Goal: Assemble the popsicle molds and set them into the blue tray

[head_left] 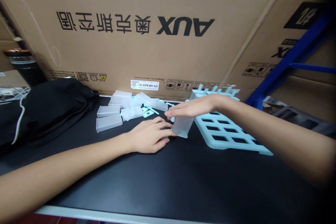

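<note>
Apparently, the right hand [193, 107] (fingers together) and left hand [150, 136] (spread) are steadying a box [182, 126], next needing level pressure.

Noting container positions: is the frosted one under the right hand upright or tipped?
Upright: the frosted container stands on end on the black tabletop, beneath the right hand.

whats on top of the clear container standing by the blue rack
The right hand is over the clear container, fingers extended. The container's top is covered, so its rim cannot be seen.
</note>
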Demonstrator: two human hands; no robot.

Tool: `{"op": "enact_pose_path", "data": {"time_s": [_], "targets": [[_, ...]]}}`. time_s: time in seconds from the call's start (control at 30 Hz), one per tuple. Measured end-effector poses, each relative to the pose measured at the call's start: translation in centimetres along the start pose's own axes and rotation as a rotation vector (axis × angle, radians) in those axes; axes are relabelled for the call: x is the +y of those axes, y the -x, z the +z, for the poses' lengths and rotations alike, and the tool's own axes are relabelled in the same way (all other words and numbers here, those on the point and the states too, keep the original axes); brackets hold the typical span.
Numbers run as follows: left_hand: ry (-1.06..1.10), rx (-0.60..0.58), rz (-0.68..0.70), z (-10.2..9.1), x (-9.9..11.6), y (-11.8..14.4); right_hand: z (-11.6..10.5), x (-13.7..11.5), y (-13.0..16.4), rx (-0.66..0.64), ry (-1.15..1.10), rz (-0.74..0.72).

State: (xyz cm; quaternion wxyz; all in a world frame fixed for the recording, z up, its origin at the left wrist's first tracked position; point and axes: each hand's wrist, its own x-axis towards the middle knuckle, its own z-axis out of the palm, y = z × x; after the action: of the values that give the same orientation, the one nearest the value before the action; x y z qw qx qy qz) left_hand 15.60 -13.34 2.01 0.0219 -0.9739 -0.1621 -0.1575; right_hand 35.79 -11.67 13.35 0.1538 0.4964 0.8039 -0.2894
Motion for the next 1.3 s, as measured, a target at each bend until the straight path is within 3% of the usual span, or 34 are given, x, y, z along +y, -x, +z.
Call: {"op": "enact_pose_path", "data": {"time_s": [0.07, 0.17, 0.27, 0.4, 0.73, 0.93, 1.3], "targets": [[0.02, 0.0, 0.002, 0.0, 0.0, 0.0, -1.2, 1.1, -1.2, 0.047, -0.078, 0.008], [0.035, -0.005, -0.007, -0.1, 0.0, 0.0, -2.0, 3.7, -4.5, 0.215, 0.154, 0.075], [0.03, -0.006, -0.024, -0.2, 0.0, 0.0, -1.6, 6.1, -7.8, 0.332, 0.447, 0.146], [0.021, -0.007, -0.033, -0.2, 0.0, 0.1, -0.7, 7.6, -10.0, 0.395, 0.5, 0.157], [0.028, 0.0, -0.024, -0.1, 0.0, 0.1, -1.0, 6.9, -9.7, 0.438, 0.538, 0.122], [0.034, -0.007, 0.008, -0.4, 0.2, 0.1, -0.4, 6.1, -10.4, 0.445, 0.523, 0.016], [0.041, 0.098, -0.046, 0.1, 0.1, 0.2, -0.6, 6.5, -9.6, 0.425, 0.519, 0.045]]}}
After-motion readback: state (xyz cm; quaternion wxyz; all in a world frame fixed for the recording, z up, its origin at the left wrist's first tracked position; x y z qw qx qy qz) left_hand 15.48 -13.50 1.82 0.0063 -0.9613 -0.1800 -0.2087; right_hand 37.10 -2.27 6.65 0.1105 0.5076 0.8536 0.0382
